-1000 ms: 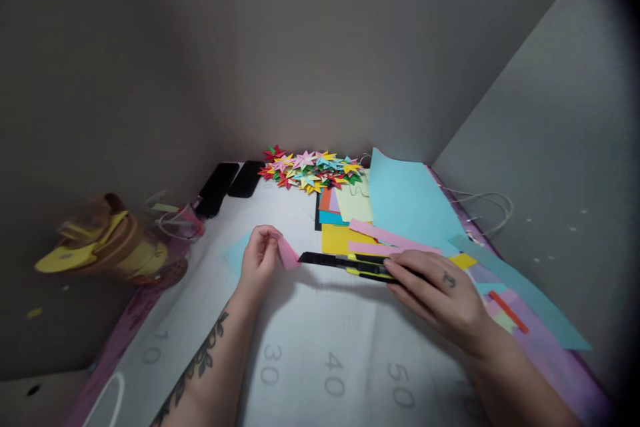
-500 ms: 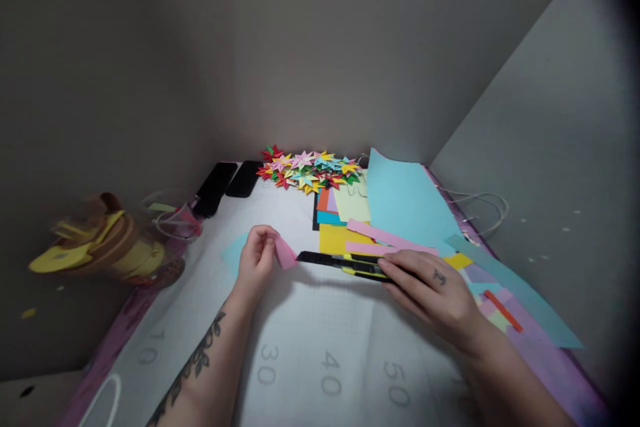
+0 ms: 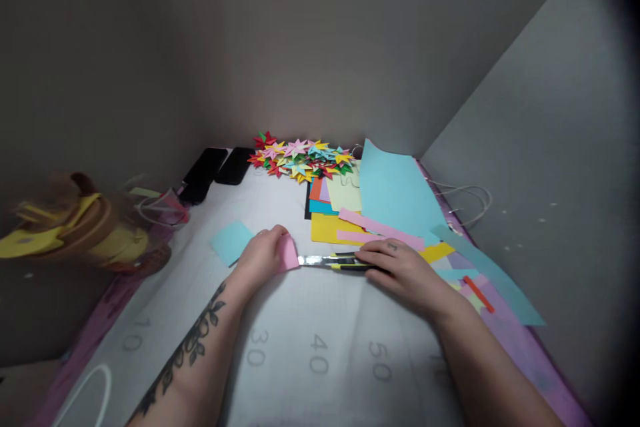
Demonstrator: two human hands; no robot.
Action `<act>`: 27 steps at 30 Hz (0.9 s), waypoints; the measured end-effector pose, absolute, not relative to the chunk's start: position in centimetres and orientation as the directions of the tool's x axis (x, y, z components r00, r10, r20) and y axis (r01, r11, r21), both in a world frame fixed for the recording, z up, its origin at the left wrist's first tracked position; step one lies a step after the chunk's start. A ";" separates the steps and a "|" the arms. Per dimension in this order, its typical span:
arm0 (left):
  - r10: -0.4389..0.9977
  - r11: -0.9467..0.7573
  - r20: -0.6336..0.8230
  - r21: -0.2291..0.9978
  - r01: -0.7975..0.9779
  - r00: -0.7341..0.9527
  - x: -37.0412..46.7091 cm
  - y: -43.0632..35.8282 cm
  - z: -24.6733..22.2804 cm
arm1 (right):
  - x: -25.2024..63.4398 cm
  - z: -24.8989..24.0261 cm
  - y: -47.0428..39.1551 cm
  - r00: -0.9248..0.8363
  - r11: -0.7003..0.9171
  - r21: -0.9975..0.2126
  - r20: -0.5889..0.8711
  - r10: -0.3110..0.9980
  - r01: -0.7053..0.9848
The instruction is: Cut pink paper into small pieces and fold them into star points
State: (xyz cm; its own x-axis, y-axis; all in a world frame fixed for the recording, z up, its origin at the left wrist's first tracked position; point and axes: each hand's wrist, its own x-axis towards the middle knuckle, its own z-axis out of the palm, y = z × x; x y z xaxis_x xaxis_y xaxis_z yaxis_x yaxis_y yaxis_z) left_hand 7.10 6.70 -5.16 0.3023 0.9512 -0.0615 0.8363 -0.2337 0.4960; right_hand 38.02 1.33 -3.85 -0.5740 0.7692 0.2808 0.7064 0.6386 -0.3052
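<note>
Pink paper (image 3: 288,254) sits at centre, both my forearms slanting inward, palms down, low over the white counter (image 3: 345,313). Left hand (image 3: 261,255): fingers curled, nearly closed, gripping that paper. Right hand (image 3: 397,272): wrapped around the cutter (image 3: 345,261), blade tip at the paper's right edge! Blue square (image 3: 231,242) partly behind my left hand; folded stars (image 3: 303,160) piled beyond, pink strips (image 3: 367,223) just past my right hand.

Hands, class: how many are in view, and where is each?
2: the left hand on the pink paper, the right hand on the black-and-yellow cutter; no others show.
</note>
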 end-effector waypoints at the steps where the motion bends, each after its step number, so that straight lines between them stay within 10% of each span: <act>1: 0.950 -0.218 -0.100 0.468 0.857 0.296 7.3 6.6 -5.1 | 38.0 -4.2 1.6 -0.577 0.633 -0.327 0.260 0.774 0.702; 17: 0.969 -0.247 0.098 0.292 0.924 0.227 8.4 5.9 -5.3 | 34.2 -5.8 3.0 -0.599 0.618 -0.178 0.152 0.786 0.766; 27: 0.887 -0.330 -0.211 0.336 0.882 0.412 7.7 8.2 -4.4 | 32.8 -5.3 3.7 -0.665 0.670 -0.035 0.086 0.742 0.742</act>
State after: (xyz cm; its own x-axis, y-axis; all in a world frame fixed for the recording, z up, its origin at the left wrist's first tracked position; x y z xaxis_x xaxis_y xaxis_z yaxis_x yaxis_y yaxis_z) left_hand 7.69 8.23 -4.39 0.4118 0.8866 -0.2106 0.8821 -0.3299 0.3362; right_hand 32.78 3.68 -5.33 -0.6653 0.7417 0.0856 0.7419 0.6696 -0.0348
